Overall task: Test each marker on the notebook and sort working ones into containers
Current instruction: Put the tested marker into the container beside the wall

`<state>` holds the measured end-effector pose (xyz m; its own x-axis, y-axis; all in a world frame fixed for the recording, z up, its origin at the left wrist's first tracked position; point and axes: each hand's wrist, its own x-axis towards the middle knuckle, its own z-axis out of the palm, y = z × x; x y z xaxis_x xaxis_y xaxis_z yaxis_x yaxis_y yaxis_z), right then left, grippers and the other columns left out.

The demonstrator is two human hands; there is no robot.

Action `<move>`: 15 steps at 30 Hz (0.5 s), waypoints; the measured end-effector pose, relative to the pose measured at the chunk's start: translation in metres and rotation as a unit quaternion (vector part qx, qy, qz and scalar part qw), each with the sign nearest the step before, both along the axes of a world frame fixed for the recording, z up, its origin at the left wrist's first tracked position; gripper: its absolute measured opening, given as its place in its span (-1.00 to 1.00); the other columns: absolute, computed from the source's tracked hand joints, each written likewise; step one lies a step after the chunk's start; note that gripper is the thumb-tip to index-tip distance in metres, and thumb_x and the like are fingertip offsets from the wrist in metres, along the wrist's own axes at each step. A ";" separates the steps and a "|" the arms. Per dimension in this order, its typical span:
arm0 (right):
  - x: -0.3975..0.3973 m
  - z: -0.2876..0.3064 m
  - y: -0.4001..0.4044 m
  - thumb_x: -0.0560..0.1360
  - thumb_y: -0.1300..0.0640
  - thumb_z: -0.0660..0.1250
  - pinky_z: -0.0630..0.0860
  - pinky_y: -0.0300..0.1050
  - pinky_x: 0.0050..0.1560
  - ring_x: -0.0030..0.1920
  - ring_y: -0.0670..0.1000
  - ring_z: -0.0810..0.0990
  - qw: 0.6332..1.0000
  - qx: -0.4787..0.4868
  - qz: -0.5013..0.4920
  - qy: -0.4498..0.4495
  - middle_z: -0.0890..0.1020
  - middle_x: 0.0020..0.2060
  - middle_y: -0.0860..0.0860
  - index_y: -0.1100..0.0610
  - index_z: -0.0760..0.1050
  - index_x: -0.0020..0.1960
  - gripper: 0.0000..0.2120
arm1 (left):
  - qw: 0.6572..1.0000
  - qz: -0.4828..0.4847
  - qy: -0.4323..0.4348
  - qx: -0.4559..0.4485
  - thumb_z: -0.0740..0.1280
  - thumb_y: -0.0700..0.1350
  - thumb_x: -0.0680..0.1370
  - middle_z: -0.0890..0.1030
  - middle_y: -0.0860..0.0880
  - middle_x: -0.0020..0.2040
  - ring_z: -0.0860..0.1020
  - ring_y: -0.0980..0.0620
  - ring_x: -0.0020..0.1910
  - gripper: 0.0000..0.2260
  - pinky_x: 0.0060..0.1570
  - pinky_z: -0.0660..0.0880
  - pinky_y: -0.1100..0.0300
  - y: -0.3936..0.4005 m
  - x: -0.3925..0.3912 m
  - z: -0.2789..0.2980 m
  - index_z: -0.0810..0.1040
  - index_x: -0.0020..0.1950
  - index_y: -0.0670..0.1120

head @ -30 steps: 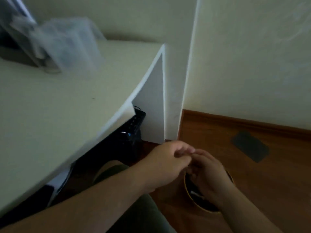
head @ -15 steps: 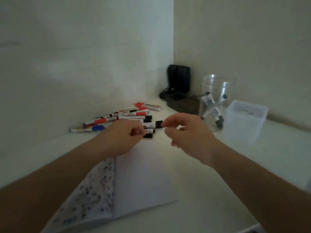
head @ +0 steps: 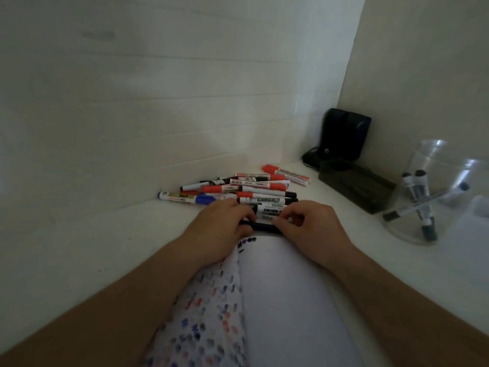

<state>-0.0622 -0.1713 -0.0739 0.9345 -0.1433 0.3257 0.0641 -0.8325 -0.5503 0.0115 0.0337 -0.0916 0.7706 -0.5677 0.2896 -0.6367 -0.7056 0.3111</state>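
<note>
White desk (head: 92,250) in a wall corner; both hands (head: 267,229) grip a black marker (head: 260,227).

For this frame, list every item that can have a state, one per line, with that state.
Left hand: grip closed on the black marker's left end.
Right hand: grip closed on its right end.
Black marker: held level above the notebook's top edge; capped or not, cannot tell.
Notebook: open, left page covered in test marks, right page blank.
Marker pile: lying flat, capped.
Clear jar: upright, holding several markers.

Marker pile (head: 238,189) lies behind notebook (head: 285,300); jar (head: 434,192) stands right.
</note>
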 end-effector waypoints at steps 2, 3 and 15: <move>-0.003 0.003 -0.002 0.53 -0.06 0.50 0.35 -0.32 -0.26 -0.27 -0.14 0.51 0.998 0.049 -0.019 -0.022 0.58 -0.30 -0.16 -0.16 0.60 -0.18 -0.86 | 0.998 -0.009 -0.055 0.026 0.31 0.03 0.64 0.51 0.02 0.11 0.46 0.00 0.11 -0.75 0.12 0.48 0.02 0.000 -0.001 -0.001 0.59 0.30 0.08; -0.006 0.005 -0.002 0.54 -0.05 0.50 0.38 -0.30 -0.27 -0.30 -0.12 0.52 0.997 0.073 -0.021 -0.034 0.59 -0.33 -0.13 -0.15 0.60 -0.20 -0.85 | 0.996 -0.007 -0.082 0.030 0.28 0.01 0.65 0.51 0.00 0.09 0.47 -0.03 0.09 -0.75 0.08 0.49 -0.01 0.001 -0.001 -0.002 0.60 0.29 0.03; -0.022 0.022 0.034 0.60 -0.15 0.33 0.19 -0.19 -0.49 -0.46 -0.03 0.29 0.847 0.518 0.107 0.057 0.37 -0.40 0.09 -0.02 0.64 0.15 -0.73 | 0.985 -0.119 0.009 -0.126 0.15 -0.02 0.71 0.50 0.14 -0.22 0.47 0.18 -0.26 -0.87 -0.30 0.33 0.24 -0.004 -0.047 0.023 0.47 0.16 0.03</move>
<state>-0.0838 -0.1371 -0.0516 0.9922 -0.1196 0.0347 0.0496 0.1240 -0.9910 -0.0354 0.0298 -0.0687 0.6304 -0.6455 0.4313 -0.7676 -0.4355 0.4701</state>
